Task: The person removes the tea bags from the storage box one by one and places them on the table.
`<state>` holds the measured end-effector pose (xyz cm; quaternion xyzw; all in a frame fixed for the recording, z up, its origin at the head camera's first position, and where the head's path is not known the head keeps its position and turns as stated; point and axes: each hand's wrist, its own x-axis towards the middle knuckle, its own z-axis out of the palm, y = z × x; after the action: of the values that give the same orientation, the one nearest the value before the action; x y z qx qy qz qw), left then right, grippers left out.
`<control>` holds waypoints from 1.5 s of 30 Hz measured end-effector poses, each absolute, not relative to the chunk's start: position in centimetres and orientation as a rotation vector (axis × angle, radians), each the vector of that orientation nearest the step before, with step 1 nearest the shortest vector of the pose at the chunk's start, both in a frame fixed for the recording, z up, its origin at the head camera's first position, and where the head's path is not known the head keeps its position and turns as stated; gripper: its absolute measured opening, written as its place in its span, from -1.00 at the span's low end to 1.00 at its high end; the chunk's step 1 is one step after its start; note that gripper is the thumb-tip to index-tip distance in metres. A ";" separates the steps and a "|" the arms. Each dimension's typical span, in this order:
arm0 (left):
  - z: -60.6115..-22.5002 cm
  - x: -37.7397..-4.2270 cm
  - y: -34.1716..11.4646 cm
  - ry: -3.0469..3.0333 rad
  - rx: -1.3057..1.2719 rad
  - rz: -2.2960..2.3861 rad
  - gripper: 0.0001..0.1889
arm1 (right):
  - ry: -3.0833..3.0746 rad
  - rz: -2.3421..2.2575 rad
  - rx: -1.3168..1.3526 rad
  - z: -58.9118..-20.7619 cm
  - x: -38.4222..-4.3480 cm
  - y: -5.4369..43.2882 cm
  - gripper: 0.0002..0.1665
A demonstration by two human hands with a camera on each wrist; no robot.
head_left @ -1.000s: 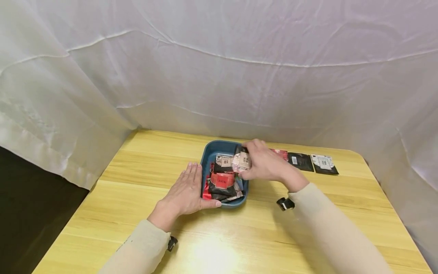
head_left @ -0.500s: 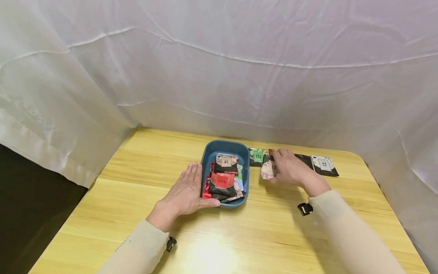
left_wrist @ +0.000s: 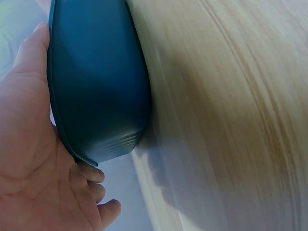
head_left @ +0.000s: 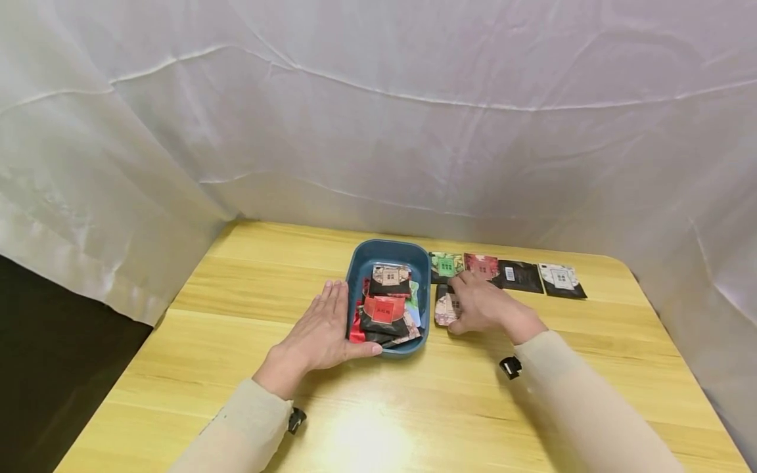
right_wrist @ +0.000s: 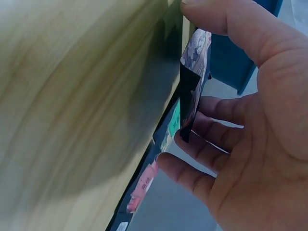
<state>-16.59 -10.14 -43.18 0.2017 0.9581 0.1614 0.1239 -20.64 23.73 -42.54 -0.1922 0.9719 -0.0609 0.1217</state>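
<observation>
Pinching a pink and black packet (head_left: 445, 310) between thumb and fingers, the right hand (head_left: 487, 310) is just to the right of the blue box (head_left: 359, 264). Its thumb is at the packet's near edge and its fingers are at the far one. Whether the packet touches the table (head_left: 449, 401) cannot be told.

The left hand (head_left: 313, 332) lies against the box, its fingers straight and close together along the left side, the thumb stretched out across the near side. The left wrist view shows the palm turned toward the box wall.

Inside the box is a loose pile of packets: one with a cream label (head_left: 390, 280) lies toward the back, and one with a red label (head_left: 383, 314) lies nearer, with others partly hidden beneath.

Behind the held packet, a row runs rightward along the back of the table: a green-labelled packet (head_left: 446, 265), a red packet (head_left: 480, 266), a black packet (head_left: 522, 277) and a white and black packet (head_left: 562, 281).

Both arms wear pale sleeves (head_left: 251, 420). Light cloth (head_left: 378, 131) hangs behind the table, and a bright glare shows on the wood near the front.
</observation>
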 end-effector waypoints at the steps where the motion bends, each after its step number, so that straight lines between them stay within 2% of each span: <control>1: -43.2 -16.6 -10.1 2.792 0.586 0.473 0.50 | 2.833 -0.172 -0.560 -42.6 -20.7 23.6 0.21; 8: -43.2 -16.5 -10.2 2.786 0.574 0.487 0.50 | 2.793 -0.181 -0.528 -43.0 -21.1 23.2 0.28; 28: -43.2 -16.6 -10.2 2.784 0.574 0.488 0.50 | 2.777 -0.173 -0.482 -43.5 -22.0 22.9 0.27; 45: -43.3 -16.5 -10.1 2.778 0.564 0.490 0.49 | 2.828 -0.149 -0.543 -43.6 -22.0 22.9 0.19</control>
<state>-16.52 -10.13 -43.25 0.1942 0.9573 0.1690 0.1318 -22.01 22.88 -43.59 -0.1866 0.9726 -0.0512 0.1288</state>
